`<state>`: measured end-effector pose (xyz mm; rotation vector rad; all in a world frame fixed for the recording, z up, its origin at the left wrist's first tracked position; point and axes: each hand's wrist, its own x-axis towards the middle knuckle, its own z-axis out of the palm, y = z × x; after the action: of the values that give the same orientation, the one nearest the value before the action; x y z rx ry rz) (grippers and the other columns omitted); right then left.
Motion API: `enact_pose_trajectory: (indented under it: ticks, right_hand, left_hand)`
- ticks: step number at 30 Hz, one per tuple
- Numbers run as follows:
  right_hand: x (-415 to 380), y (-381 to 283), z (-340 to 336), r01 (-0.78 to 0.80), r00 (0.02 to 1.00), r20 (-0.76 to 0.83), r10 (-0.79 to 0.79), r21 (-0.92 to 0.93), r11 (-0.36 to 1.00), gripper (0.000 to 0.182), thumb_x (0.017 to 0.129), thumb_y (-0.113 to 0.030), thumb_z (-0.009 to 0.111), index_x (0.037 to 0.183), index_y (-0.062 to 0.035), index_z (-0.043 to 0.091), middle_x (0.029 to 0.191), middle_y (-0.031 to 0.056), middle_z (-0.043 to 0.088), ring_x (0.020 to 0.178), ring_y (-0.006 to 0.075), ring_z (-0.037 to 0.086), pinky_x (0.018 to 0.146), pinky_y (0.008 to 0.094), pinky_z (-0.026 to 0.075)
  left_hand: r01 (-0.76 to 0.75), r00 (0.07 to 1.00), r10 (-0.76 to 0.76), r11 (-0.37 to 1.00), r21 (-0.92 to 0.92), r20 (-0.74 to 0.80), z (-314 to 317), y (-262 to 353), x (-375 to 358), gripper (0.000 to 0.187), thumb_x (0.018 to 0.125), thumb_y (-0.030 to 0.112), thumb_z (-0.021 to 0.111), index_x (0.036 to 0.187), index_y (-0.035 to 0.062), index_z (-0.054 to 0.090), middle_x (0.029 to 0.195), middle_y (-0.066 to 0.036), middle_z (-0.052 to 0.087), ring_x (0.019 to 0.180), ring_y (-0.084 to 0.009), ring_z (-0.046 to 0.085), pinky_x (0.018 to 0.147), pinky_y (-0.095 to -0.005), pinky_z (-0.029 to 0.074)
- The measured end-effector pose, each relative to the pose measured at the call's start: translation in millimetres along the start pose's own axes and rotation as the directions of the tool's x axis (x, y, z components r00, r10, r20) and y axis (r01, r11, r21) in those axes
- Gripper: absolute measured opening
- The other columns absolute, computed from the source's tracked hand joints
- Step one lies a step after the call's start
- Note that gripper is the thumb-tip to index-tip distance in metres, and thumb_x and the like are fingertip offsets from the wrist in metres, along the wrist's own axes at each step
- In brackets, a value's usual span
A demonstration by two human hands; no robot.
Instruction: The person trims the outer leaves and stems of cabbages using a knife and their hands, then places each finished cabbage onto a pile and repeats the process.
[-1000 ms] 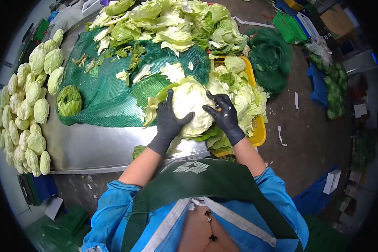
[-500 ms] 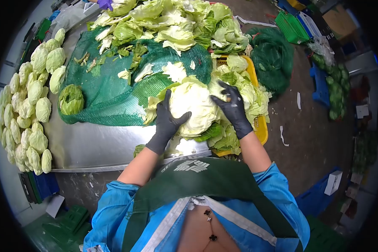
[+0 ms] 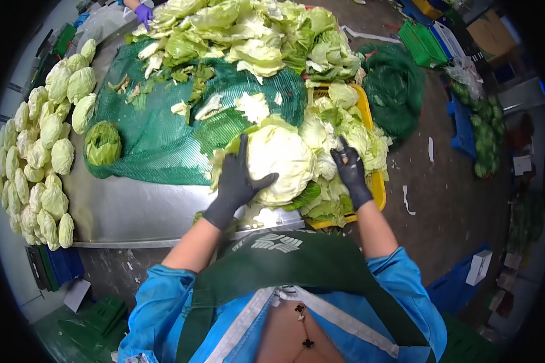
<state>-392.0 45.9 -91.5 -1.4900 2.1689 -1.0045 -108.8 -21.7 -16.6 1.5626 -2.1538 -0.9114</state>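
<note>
A large pale cabbage [image 3: 280,162] rests near the front edge of the metal table, with loose outer leaves around it. My left hand [image 3: 239,181], in a black glove, lies against the cabbage's left side, thumb and fingers spread. To the right, my right hand [image 3: 351,172], also gloved in black, is off the cabbage, over the leaves in a yellow crate [image 3: 378,187]. Its fingers are partly bent and apart, and I see nothing held in it. Green netting [image 3: 157,142] lies under and behind the cabbage.
Pale cabbages [image 3: 51,130] are piled on the left of the metal table [image 3: 133,209]. A greener cabbage [image 3: 103,143] sits on the netting. Leaves [image 3: 242,36] heap at the back, beside another person's purple-gloved hand [image 3: 143,14]. More netting [image 3: 393,91] lies behind the crate.
My right hand has moved right and down, away from the cabbage, over the crate. My left hand stays at the cabbage. The other person's purple-gloved hand has come further into view.
</note>
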Motion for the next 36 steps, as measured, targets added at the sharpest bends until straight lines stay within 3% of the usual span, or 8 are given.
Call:
enact_pose_trajectory:
  ticks: [2, 3, 16, 23, 25, 29, 32, 36]
  right_hand:
    - [-38.9, -47.1, -1.8, 0.118, 0.99, 0.057, -0.129, 0.168, 0.979, 0.044, 0.088, -0.021, 0.056, 0.13, -0.0106, 0.046, 0.08, 0.0191, 0.057, 0.071, 0.0343, 0.057, 0.064, 0.0404, 0.046]
    - [-53.4, -58.2, -2.5, 0.219, 0.973, 0.077, -0.217, -0.017, 0.976, 0.047, 0.09, -0.019, 0.052, 0.134, -0.011, 0.04, 0.08, 0.019, 0.057, 0.068, 0.0348, 0.057, 0.059, 0.0402, 0.046]
    - [-87.0, -100.0, 13.0, -0.027, 0.982, 0.184, 0.045, -0.097, 0.995, 0.065, 0.092, -0.018, 0.048, 0.142, 0.0004, 0.01, 0.077, 0.0198, 0.057, 0.061, 0.0321, 0.057, 0.05, 0.039, 0.044]
    - [-16.3, -85.5, -3.3, -0.112, 0.98, -0.186, 0.063, -0.266, 0.958, 0.051, 0.091, -0.021, 0.05, 0.135, -0.0024, 0.033, 0.075, 0.0187, 0.057, 0.066, 0.0332, 0.058, 0.054, 0.0402, 0.047]
    - [-14.7, -79.8, 9.5, -0.157, 0.986, 0.033, 0.165, -0.171, 0.973, 0.057, 0.083, -0.034, 0.062, 0.129, -0.0065, 0.042, 0.09, 0.0199, 0.058, 0.076, 0.0347, 0.06, 0.063, 0.0428, 0.049]
    - [-19.2, -67.9, 17.6, -0.059, 0.984, -0.174, 0.038, -0.118, 0.991, 0.06, 0.068, -0.045, 0.075, 0.107, -0.0036, 0.057, 0.092, 0.0172, 0.059, 0.08, 0.0339, 0.06, 0.07, 0.0396, 0.05]
    - [-0.8, -23.1, 33.6, -0.307, 0.945, 0.002, 0.326, 0.34, 0.889, 0.049, 0.069, -0.035, 0.076, 0.098, 0.0009, 0.059, 0.086, 0.0202, 0.063, 0.078, 0.035, 0.061, 0.069, 0.0392, 0.049]
    - [-10.8, 29.9, 61.6, -0.186, 0.98, 0.081, 0.182, 0.051, 0.981, 0.043, 0.069, -0.029, 0.074, 0.099, -0.0011, 0.06, 0.088, 0.0223, 0.062, 0.08, 0.0367, 0.06, 0.071, 0.0405, 0.049]
  left_hand:
    - [-0.225, 0.971, 0.237, 0.955, 0.193, -0.04, 5.8, 1.4, 9.0, 0.101, 0.064, 0.05, 0.073, 0.141, 0.0072, 0.023, 0.126, -0.034, 0.034, 0.119, -0.0446, 0.036, 0.099, -0.047, 0.033]
    - [-0.235, 0.969, 0.245, 0.952, 0.194, -0.029, 12.4, 0.5, 12.5, 0.101, 0.064, 0.05, 0.073, 0.141, 0.0072, 0.023, 0.126, -0.034, 0.034, 0.119, -0.0446, 0.036, 0.099, -0.047, 0.033]
    - [-0.07, 0.997, 0.073, 0.97, 0.233, -0.002, 24.5, 30.4, 10.5, 0.092, 0.059, 0.053, 0.074, 0.128, 0.0029, 0.04, 0.128, -0.029, 0.036, 0.118, -0.0419, 0.035, 0.098, -0.0472, 0.032]
    - [-0.121, 0.988, 0.146, 0.94, 0.32, -0.054, 33.4, 27.1, 0.7, 0.092, 0.06, 0.054, 0.073, 0.126, -0.0008, 0.041, 0.125, -0.031, 0.037, 0.116, -0.0431, 0.035, 0.098, -0.0473, 0.032]
    - [-0.122, 0.987, 0.143, 0.962, 0.246, -0.07, 32.3, 30.5, 1.5, 0.091, 0.06, 0.053, 0.073, 0.125, -0.0006, 0.042, 0.125, -0.032, 0.037, 0.116, -0.0432, 0.035, 0.098, -0.0476, 0.032]
    - [-0.178, 0.978, 0.2, 0.949, 0.259, -0.062, 34.4, 16.4, 6.2, 0.094, 0.059, 0.055, 0.072, 0.127, -0.0013, 0.04, 0.126, -0.031, 0.036, 0.117, -0.0428, 0.035, 0.099, -0.0477, 0.031]
    - [-0.24, 0.954, 0.254, 0.965, 0.107, -0.157, 37.1, 3.3, 2.2, 0.093, 0.058, 0.052, 0.074, 0.126, -0.0017, 0.04, 0.124, -0.03, 0.037, 0.118, -0.0414, 0.034, 0.101, -0.0475, 0.028]
    - [-0.431, 0.9, 0.396, 0.872, -0.232, -0.183, 25.8, -60.0, -15.4, 0.089, 0.056, 0.033, 0.079, 0.128, 0.0021, 0.036, 0.134, -0.02, 0.034, 0.127, -0.0398, 0.026, 0.105, -0.0488, 0.024]
